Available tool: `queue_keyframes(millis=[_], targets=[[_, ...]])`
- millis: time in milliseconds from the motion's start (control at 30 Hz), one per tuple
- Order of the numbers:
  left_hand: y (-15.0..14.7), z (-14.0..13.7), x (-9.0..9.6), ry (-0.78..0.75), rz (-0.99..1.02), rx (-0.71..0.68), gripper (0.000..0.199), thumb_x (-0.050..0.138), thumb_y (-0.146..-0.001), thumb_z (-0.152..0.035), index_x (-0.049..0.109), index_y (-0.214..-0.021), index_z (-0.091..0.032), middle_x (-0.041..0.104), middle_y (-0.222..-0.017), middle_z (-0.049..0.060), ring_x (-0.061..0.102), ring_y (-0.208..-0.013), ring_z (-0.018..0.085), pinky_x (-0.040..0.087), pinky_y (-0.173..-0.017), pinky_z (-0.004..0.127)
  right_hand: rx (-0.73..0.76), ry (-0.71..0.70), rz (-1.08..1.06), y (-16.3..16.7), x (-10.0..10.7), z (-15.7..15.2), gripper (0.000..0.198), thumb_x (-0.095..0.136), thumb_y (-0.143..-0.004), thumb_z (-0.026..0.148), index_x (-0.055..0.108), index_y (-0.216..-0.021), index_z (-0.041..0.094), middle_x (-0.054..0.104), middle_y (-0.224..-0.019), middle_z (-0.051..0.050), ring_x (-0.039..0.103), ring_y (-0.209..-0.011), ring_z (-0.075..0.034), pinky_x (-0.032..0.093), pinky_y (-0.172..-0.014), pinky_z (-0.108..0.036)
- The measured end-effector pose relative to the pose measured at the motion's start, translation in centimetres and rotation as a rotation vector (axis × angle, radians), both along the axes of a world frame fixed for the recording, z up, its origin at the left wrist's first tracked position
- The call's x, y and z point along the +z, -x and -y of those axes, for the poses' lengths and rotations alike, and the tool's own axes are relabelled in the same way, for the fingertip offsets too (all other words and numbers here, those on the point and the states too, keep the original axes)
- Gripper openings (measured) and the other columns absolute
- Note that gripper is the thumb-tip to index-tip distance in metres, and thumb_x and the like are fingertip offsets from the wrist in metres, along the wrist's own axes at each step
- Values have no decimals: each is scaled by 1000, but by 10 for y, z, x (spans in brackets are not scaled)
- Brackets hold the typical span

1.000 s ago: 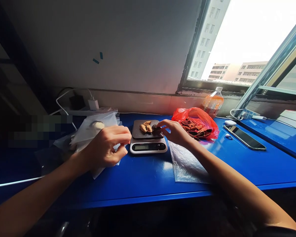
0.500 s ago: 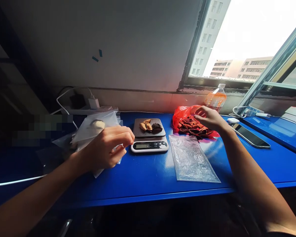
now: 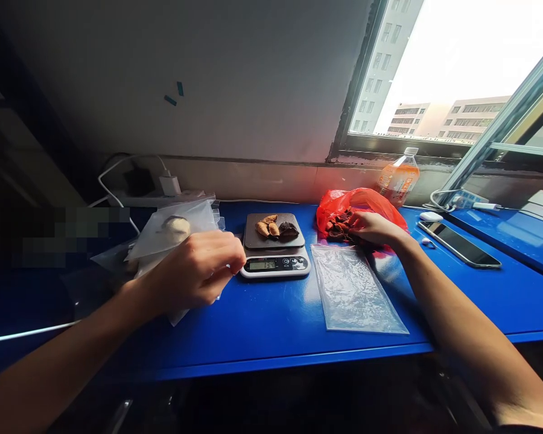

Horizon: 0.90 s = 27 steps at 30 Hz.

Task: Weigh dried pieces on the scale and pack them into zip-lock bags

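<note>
Scale point(image 3: 276, 244): near the table's point(image 3: 253, 325) back edge, display point(image 3: 262, 265) towards the front edge.
Tan pieces point(image 3: 263, 229): on its plate, curved; I see the middle one's long axis run front to back.
Dark piece point(image 3: 288, 229): rough, right of them.
Red bag point(image 3: 375, 200): thin crinkled plastic, by the back edge, holding curled brown shards point(image 3: 337, 229).
Right hand point(image 3: 374, 229): fingertips among shards; I can't tell if gripping.
Left hand point(image 3: 203, 265): fingers half-curled beside the scale; contents hidden from me.

From my station I see a bare left hand point(image 3: 199, 265), a bare right hand point(image 3: 373, 228), uncovered forearms point(image 3: 457, 328) and, by the right elbow, a dark sleeve point(image 3: 522, 430) edge.
</note>
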State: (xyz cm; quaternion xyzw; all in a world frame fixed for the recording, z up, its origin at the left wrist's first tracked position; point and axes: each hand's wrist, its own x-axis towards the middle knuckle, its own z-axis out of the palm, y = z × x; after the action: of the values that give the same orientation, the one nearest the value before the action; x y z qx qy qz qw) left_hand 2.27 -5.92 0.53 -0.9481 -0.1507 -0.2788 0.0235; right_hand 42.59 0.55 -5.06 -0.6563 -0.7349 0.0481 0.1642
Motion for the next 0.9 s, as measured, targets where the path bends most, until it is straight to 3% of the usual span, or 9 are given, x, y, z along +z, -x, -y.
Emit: queue_keyframes(millis=[100,233,400,533,633,767,833,900], targets=[[1,-1,-2,10,0,5,20,42,-82,-2,48,-71,-17,55,-66,1,52,-63,13,38,-59,25,-23,-5,48,-2,4,-4,6,58,-75,24,60,-75,18,68,-74,-6,59,-64,-16,41,-57,-25],[4,1,-4,106,14,-13,18,42,-75,0,44,-73,-18,56,-70,2,49,-63,13,37,-59,26,-84,-244,80,17,17,2,11,57,-78,28,61,-75,18,67,-75,-7,59,-66,-17,40,-59,-27],[6,5,-4,133,-20,-37,19,43,-68,-2,43,-76,-19,55,-72,1,48,-64,14,37,-59,27,207,-405,-73,80,27,23,13,54,-83,24,65,-84,17,66,-74,-4,57,-63,-13,41,-60,-25],[5,3,-6,114,-57,-27,17,44,-69,-3,45,-73,-18,55,-70,1,50,-67,15,38,-61,28,339,-407,-87,118,18,26,21,59,-84,28,65,-101,16,65,-80,-4,56,-67,-13,43,-66,-26],[4,2,-8,114,-82,-20,15,44,-69,-3,47,-74,-18,56,-71,2,51,-69,15,39,-62,28,368,-392,-44,130,9,20,17,59,-85,29,66,-94,17,63,-82,-5,55,-70,-13,42,-65,-25],[4,2,-8,101,-103,-19,16,44,-70,-4,50,-75,-17,58,-73,3,52,-69,15,40,-62,28,394,-436,1,123,18,17,12,55,-83,22,66,-84,17,63,-81,-5,53,-70,-13,40,-64,-25],[4,3,-6,92,-104,-16,15,43,-71,-4,50,-75,-17,58,-72,3,52,-69,15,41,-62,29,375,-509,-19,103,31,21,10,56,-81,21,65,-80,17,62,-78,-4,52,-69,-13,40,-63,-25],[4,4,-4,83,-97,-14,15,43,-71,-4,50,-74,-17,58,-72,3,52,-69,15,41,-62,29,250,-595,-118,70,44,26,9,57,-78,22,63,-76,17,62,-75,-4,51,-65,-12,39,-60,-25]])
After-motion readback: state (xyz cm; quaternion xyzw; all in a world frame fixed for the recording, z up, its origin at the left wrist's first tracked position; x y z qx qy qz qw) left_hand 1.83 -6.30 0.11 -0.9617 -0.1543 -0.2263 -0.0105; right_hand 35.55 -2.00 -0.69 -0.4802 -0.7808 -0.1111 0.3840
